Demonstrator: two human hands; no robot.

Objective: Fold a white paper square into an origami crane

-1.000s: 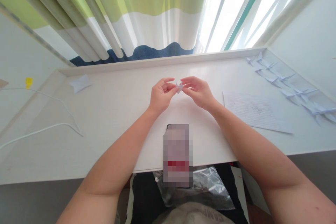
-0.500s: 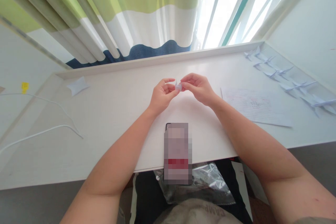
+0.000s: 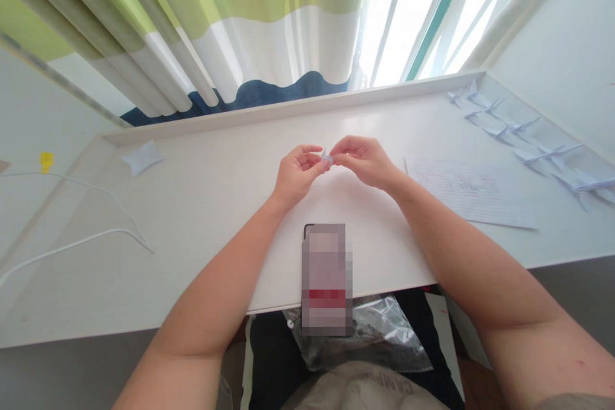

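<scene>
Above the middle of the white table, a small folded paper (image 3: 327,157) is pinched between my two hands. Its pointed tip sticks up between the fingers. My left hand (image 3: 298,173) grips its left side with thumb and fingers, the index finger stretched above it. From the right, my right hand (image 3: 364,160) pinches the paper's other side with thumb and fingertips. Part of the paper is hidden by the fingers. Below the hands lies a phone (image 3: 327,278) with a blurred screen, jutting past the table's front edge.
Several folded paper pieces (image 3: 548,159) line the table's right side. A written sheet (image 3: 471,192) lies beside my right forearm. Far left are a folded white paper (image 3: 143,158) and a white cable (image 3: 96,240). A clear plastic bag (image 3: 384,333) rests on my lap.
Both hands stay almost in place on the folded paper. The right fingers have shifted slightly, and the paper's right point shows less than before.
</scene>
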